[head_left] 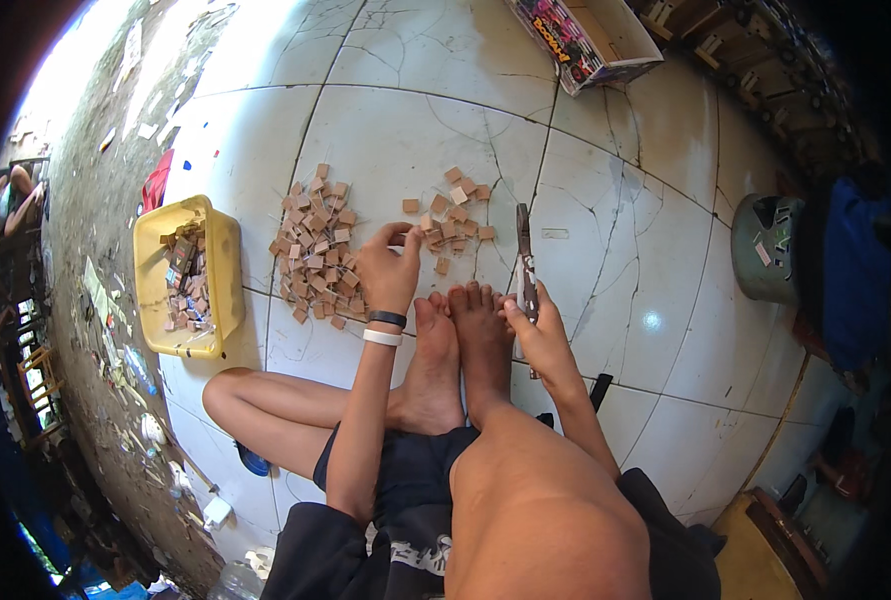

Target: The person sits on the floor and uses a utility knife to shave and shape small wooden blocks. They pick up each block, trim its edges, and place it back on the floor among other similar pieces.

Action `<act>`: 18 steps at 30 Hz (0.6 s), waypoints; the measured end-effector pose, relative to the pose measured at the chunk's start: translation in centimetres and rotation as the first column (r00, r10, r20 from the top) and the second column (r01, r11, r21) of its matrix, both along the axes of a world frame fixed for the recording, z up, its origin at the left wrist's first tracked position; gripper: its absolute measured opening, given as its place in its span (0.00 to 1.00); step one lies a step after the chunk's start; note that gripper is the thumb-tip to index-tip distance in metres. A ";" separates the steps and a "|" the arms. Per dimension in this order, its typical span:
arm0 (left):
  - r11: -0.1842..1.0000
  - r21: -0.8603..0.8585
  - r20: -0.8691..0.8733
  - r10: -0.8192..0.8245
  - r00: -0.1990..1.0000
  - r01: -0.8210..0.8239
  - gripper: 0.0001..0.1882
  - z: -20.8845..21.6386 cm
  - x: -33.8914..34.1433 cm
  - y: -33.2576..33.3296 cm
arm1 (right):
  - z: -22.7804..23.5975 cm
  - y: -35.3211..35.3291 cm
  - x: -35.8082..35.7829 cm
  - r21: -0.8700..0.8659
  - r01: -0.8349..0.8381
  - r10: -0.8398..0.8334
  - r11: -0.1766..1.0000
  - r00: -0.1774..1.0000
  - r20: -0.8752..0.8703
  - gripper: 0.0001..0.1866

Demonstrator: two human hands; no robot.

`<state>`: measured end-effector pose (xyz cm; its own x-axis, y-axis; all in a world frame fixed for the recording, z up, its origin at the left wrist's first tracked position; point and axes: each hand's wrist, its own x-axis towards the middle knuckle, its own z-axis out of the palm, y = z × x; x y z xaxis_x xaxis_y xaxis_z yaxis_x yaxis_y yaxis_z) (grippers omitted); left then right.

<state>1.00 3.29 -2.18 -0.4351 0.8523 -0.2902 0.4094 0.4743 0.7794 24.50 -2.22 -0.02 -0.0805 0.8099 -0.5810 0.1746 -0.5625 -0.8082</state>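
My left hand (389,268) is closed in a pinch, with a small wooden block (426,222) at its fingertips. It sits between a large heap of square wooden blocks (315,245) on the left and a smaller loose group of the same blocks (457,225) on the right. Thin pale strands stick out among the heaped blocks. In my right hand (545,335) is a long, narrow dark hand tool (524,245) with white blotches, held upright beside my feet; its exact kind is unclear. A dark band and a white band circle my left wrist.
A yellow plastic basin (227,285) holding more blocks stands at the left. At the far right are an open cardboard box (615,45) and a grey-green container (765,250). My bare feet (455,350) rest on cracked white tiles. Littered rough ground (105,300) borders the tiles.
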 end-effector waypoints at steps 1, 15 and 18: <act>0.999 0.034 -0.173 0.006 0.985 0.000 0.13 -0.2 -0.2 -0.1 | 0.1 0.1 0.1 -0.018 0.017 -0.017 1.000 1.000 -0.017 0.24; 0.994 0.108 -0.704 0.054 0.708 0.032 0.13 -3.5 -11.6 9.8 | 0.6 0.9 0.1 -0.026 -0.007 0.005 1.000 0.999 -0.050 0.17; 0.999 0.010 -0.703 -0.017 0.711 0.033 0.14 -4.4 -12.8 10.9 | 0.6 0.7 -0.3 -0.043 -0.002 0.000 0.999 0.999 -0.050 0.17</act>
<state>-11.78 14.18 -6.59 -0.4853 0.8677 0.1075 0.8540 0.4441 0.2712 24.23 -1.55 0.55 -0.1111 0.7842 -0.6105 0.1348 -0.5967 -0.7911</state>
